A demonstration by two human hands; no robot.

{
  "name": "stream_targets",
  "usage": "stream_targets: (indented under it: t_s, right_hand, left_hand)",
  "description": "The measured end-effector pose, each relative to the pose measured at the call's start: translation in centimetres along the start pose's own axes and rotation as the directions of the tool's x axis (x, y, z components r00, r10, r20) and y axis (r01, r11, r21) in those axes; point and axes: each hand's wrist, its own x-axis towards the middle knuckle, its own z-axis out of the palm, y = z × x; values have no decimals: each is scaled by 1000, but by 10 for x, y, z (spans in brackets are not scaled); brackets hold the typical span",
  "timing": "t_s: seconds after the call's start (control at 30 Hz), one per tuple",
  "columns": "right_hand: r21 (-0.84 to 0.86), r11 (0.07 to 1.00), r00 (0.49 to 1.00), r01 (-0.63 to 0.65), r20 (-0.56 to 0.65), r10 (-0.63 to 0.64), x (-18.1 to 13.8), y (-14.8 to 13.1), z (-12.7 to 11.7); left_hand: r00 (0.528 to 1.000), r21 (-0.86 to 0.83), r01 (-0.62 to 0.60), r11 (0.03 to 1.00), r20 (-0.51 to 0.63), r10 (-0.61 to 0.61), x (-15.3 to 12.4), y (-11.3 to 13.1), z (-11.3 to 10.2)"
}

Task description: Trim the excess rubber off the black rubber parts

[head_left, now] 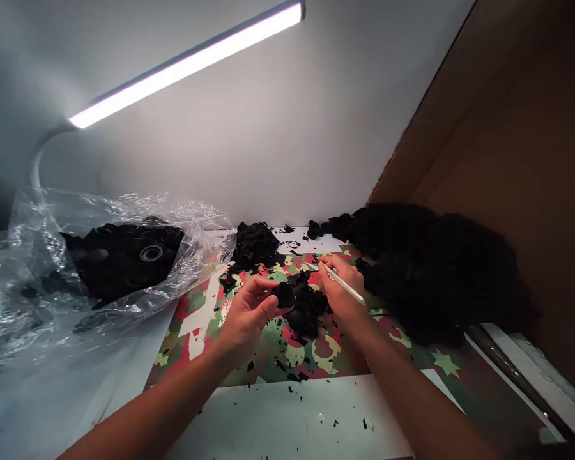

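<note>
My left hand (247,312) is closed in a pinch on a small black rubbery piece (284,294), held just above the patterned mat (311,358). My right hand (342,287) grips a thin white stick-like tool (344,283), its tip pointing left towards the black piece. Between and below both hands lies a small heap of black pieces (305,310). Black scraps are scattered over the mat around them.
A clear plastic bag (91,268) with black round parts lies at the left. A second pile of black scraps (255,246) sits behind the hands, a large dark heap (436,268) at the right. A lamp bar (186,64) hangs overhead; a brown board (517,160) stands right.
</note>
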Motion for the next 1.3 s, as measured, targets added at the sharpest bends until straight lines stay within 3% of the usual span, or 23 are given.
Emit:
stream_targets:
  t_s: [0.1, 0.17, 0.27, 0.37, 0.5, 0.63, 0.8, 0.9, 1.03, 1.13, 1.3]
  right_hand:
    - [90, 989, 985, -120, 139, 106, 3, 3, -2]
    - [170, 977, 972, -132, 215, 94, 2, 0, -1]
    - [243, 967, 974, -71, 227, 14, -3, -6, 0]
    - [274, 958, 975, -85, 223, 23, -7, -13, -1]
    - [503, 816, 942, -284, 308, 138, -16, -27, -1]
    - [629, 654, 870, -420, 484, 94, -26, -41, 2]
    - [593, 642, 796, -487, 603, 47, -33, -43, 8]
    - [572, 652, 788, -498, 612, 64, -36, -44, 6]
    - [560, 686, 809, -466, 582, 74, -39, -51, 0]
    - [572, 681, 813, -457, 579, 58, -41, -55, -1]
    - [569, 619, 771, -541, 630, 95, -41, -53, 2]
  left_hand:
    - [997, -115, 74, 991, 19, -72, 3, 3, -1]
    - [995, -158, 98, 983, 14, -97, 5, 4, -2]
    - [991, -209, 133, 969, 11, -133, 6, 5, -4]
    - [991, -212, 127, 969, -8, -131, 8, 4, -6]
    - [992, 78, -88, 993, -85, 95, 10, 3, -9]
    - [962, 339, -234, 911, -57, 268, 7, 0, -10]
    - [958, 430, -272, 861, 42, 282, 4, -6, -11]
    - [949, 498, -306, 811, 96, 299, 4, -7, -13]
    - [941, 629, -273, 728, 18, 338, 3, -3, -13]
    - [950, 625, -216, 750, -43, 310, 1, -2, -12]
    - [958, 596, -243, 765, 27, 284, 2, 0, -11]
